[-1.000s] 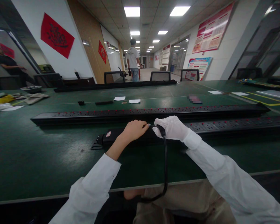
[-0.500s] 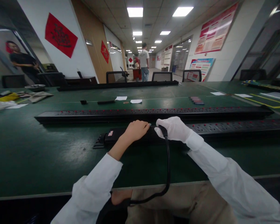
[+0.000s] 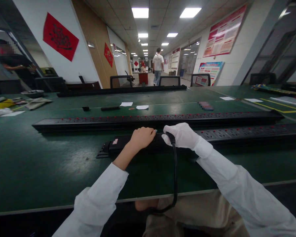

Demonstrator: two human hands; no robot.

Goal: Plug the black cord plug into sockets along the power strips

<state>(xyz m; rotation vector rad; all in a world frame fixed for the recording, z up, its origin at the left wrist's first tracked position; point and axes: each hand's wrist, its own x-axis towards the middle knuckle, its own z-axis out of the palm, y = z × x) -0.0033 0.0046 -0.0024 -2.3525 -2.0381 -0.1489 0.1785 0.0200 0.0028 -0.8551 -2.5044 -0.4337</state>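
Across the near part of the table lies a long black power strip with rows of sockets and small red dots. My bare left hand is closed over its left section, near a small label and a bracketed end. In a white dotted glove, my right hand grips a black power plug against the strip; whether the plug sits in a socket is hidden by the hand. From the plug a black cable hangs over the table edge toward my lap.
A second long power strip lies just behind. Farther back on the green table are paper slips, a small black block and another long dark bar. Chairs stand beyond, with one person walking and another at the left.
Both hands keep their hold on the strip and plug. The cable's lower bend and my leg below the table have shifted. The background walker is farther right, and the view has turned slightly.
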